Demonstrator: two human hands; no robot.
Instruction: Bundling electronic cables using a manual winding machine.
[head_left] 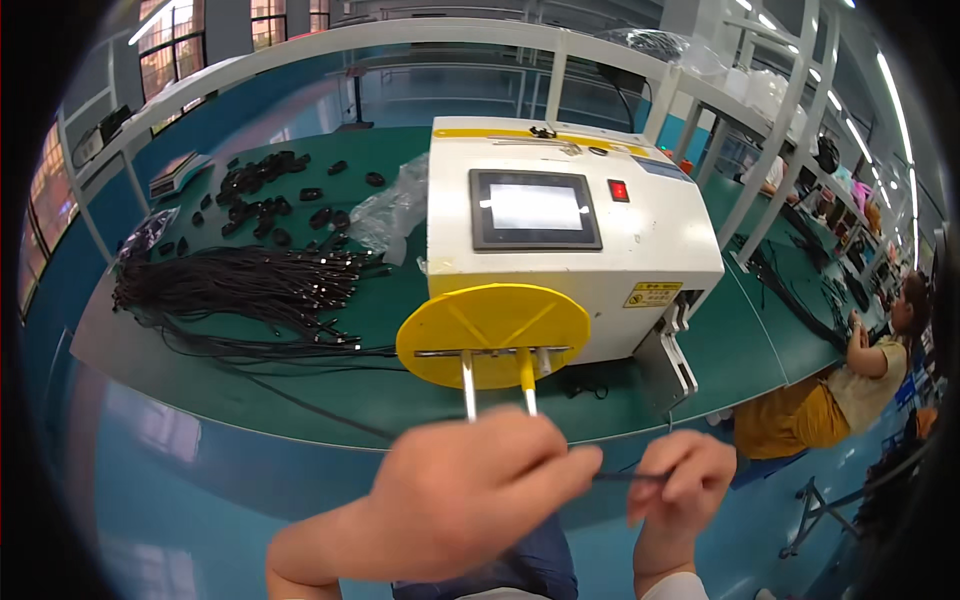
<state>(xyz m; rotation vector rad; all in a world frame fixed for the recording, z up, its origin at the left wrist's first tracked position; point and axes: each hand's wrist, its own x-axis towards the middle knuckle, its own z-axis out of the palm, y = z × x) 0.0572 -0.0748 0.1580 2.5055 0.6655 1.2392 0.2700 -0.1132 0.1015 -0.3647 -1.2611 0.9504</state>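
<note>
A long green surface (740,330) spans the middle of the frame, bearing a boxy white machine with a screen (640,240) at upper centre. At centre left lies a thick bundle of thin black cables with shiny tips (240,285); a round yellow disc (450,325) with posts fronts the machine. At lower centre, the left hand (470,490) has its fingers curled around a slim black cable (625,477), and the right hand (685,480), lower right of centre, pinches it too; the short visible stretch runs nearly level between them. Blur hides the exact grip. The cable should be light and pliant, springy rather than limp, probably smooth enough to slide under a loose pinch. The jacket looks the sensible hold; any tips like the bundle's would likely be the delicate part.
</note>
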